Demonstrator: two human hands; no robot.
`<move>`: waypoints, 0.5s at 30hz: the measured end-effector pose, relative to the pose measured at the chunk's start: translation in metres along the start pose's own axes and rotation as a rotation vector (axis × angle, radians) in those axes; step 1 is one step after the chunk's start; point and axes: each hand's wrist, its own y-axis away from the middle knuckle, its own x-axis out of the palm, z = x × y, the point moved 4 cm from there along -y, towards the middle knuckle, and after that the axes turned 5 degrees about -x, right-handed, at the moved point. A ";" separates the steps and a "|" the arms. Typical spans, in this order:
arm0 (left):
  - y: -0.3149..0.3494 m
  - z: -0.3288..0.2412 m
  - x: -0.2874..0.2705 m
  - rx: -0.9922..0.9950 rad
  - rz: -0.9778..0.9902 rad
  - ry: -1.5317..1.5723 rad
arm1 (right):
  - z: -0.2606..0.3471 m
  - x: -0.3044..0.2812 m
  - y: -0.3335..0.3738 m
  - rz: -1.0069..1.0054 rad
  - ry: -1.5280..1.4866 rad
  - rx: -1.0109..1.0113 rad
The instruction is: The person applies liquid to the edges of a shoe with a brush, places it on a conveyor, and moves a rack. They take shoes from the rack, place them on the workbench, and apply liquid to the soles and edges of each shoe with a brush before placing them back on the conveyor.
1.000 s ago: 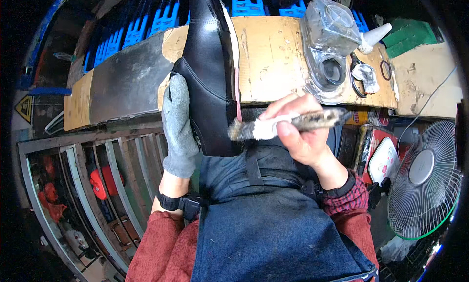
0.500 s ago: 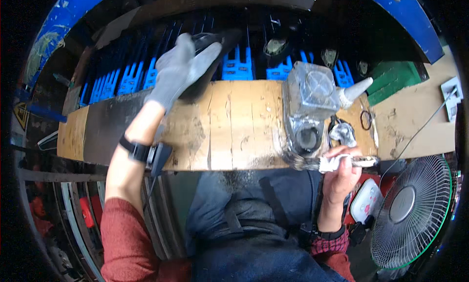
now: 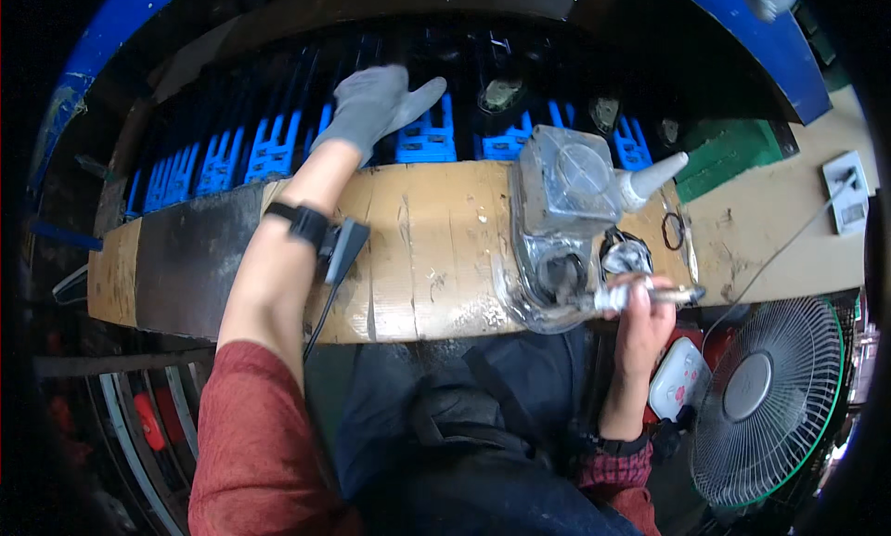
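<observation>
Note the change: your left hand [image 3: 380, 109] no longer holds the black boot over your lap; it has reached to the blue racks [image 3: 427, 142] beyond the surface [image 3: 436, 258]. Its thumb stands away from the fingers; whether it grips anything cannot be told. The boot cannot be made out in the dark area there. Your right hand [image 3: 647, 322] pinches the brush [image 3: 611, 298], its bristle end now at the round dark cup [image 3: 562, 274]. Brushing therefore appears paused. On the cardboard-topped surface, the clear plastic box [image 3: 571, 183] adjoins the cup, with a white cone [image 3: 657, 176] beside it. A green sheet [image 3: 742, 165] lies farther right; a fan [image 3: 747, 387] stands at your lower right.
</observation>
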 end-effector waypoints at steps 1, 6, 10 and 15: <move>0.031 -0.002 -0.014 0.008 -0.124 0.092 | -0.005 -0.006 -0.002 -0.033 0.142 0.023; 0.179 0.050 0.012 0.053 -0.380 0.200 | 0.001 -0.004 -0.045 0.073 0.649 -0.142; 0.246 0.133 0.041 -0.026 -0.360 0.300 | 0.016 0.036 -0.057 0.236 0.895 -0.154; 0.257 0.162 0.086 -0.174 -0.390 0.144 | -0.015 0.032 -0.055 0.330 0.965 -0.032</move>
